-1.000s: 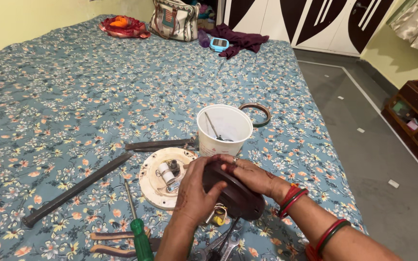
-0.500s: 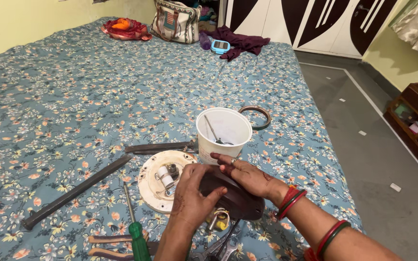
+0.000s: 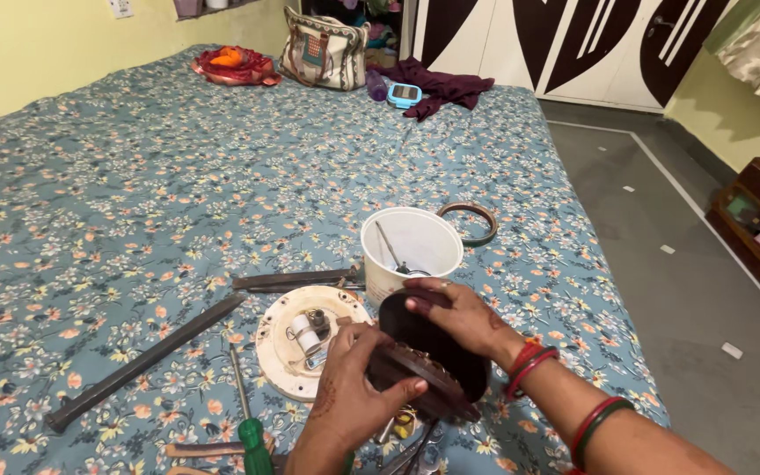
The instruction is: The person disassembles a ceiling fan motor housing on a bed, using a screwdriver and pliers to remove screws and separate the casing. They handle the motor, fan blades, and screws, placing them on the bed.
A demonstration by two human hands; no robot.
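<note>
Around a white plastic cup point(image 3: 411, 251) on the flowered bedspread point(image 3: 134, 193), a brown ring point(image 3: 469, 222) lies just right, a cream round plate point(image 3: 296, 347) below left, a long dark metal bar point(image 3: 147, 361) farther left, and a handbag point(image 3: 323, 50) far behind.

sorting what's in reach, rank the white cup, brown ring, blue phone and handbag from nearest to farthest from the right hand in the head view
From the right hand:
1. White cup, just beyond the fingers.
2. Brown ring, behind the cup, to its right.
3. Blue phone, far up the bed on the dark cloth.
4. Handbag, at the bed's far end, left of the phone.
</note>
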